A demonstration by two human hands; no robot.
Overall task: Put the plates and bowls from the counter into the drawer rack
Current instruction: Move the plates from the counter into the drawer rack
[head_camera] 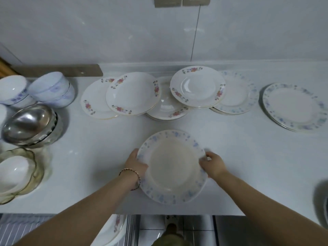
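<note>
Low in the middle of the frame a blue-flowered deep plate [172, 167] is over the near part of the white counter [88, 166], held at both sides. The left hand [135, 164] grips its left rim, thumb lying on top of the rim and the other fingers hidden beneath. A beaded bracelet [130, 176] circles that wrist. The right hand [212, 165] grips the right rim, its fingers curled close together over the edge. The plate's edge is slightly blurred, and I cannot tell whether it touches the counter or is just above it.

Across the upper middle lie four red-flowered plates [133, 93], overlapping one another in a row. Partly under the rightmost of them is a pale blue-patterned plate [236, 93] resting on another. Well apart, at the right edge, is a stack of blue-rimmed plates [292, 107].

At the left edge, porcelain bowls [51, 87] with blue markings stand stacked. Below them are nested steel bowls [28, 121], and at lower left a white bowl [12, 171] sits inside a scalloped glass bowl [35, 174].

Under the counter's front edge, at the bottom left of centre, a racked plate [111, 229] with red flowers shows beside the bars of the drawer rack [132, 228].

A wooden board [58, 70] lies against the white wall [124, 32] at upper left, and two switch plates [167, 1] sit at the top edge
</note>
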